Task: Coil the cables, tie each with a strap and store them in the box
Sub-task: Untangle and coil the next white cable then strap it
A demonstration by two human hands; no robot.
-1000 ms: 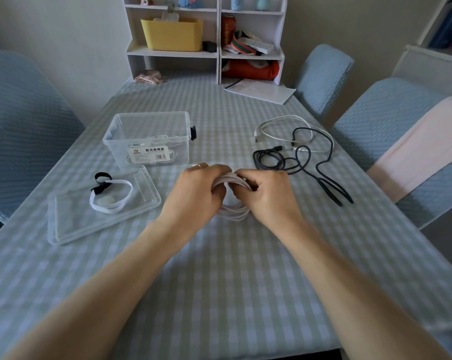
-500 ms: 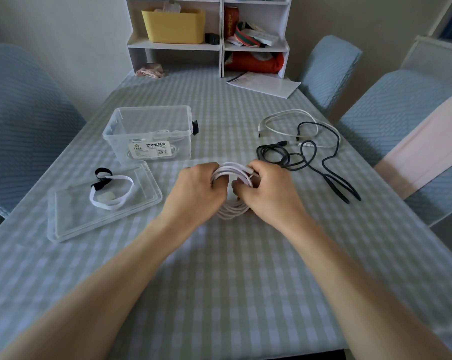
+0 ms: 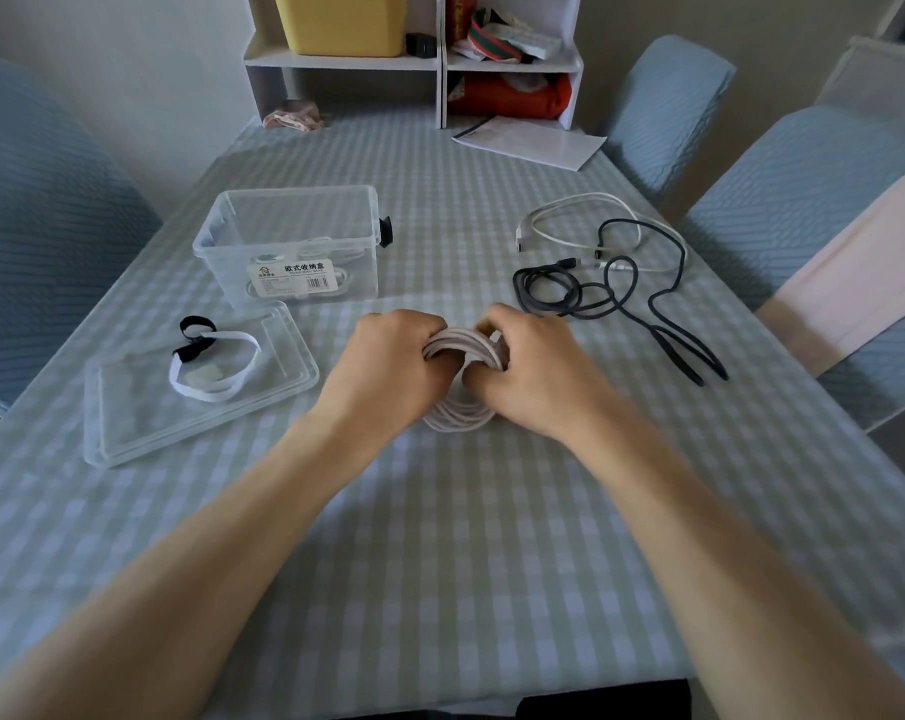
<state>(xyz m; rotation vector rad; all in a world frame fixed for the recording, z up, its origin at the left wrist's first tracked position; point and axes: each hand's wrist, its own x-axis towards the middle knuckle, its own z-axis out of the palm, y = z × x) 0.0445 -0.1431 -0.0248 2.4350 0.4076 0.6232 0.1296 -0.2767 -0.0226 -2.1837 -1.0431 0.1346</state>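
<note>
Cable coil mid-table: I see left hand and right hand both gripping it; box toward far-left.

At table centre, coiled cable upright between left hand and right hand, gripped from either side. At ten o'clock from the coil, storage box, with a cable inside. At nine o'clock, just before the box and touching its front, box lid flat on the table, bearing two straps. At two o'clock, tangle of loose cables, well apart from the box. At twelve o'clock, at the far table edge, shelf unit; before its right half, paper sheet. Beside the table, chairs: one at nine o'clock, others at one to three o'clock.
</note>
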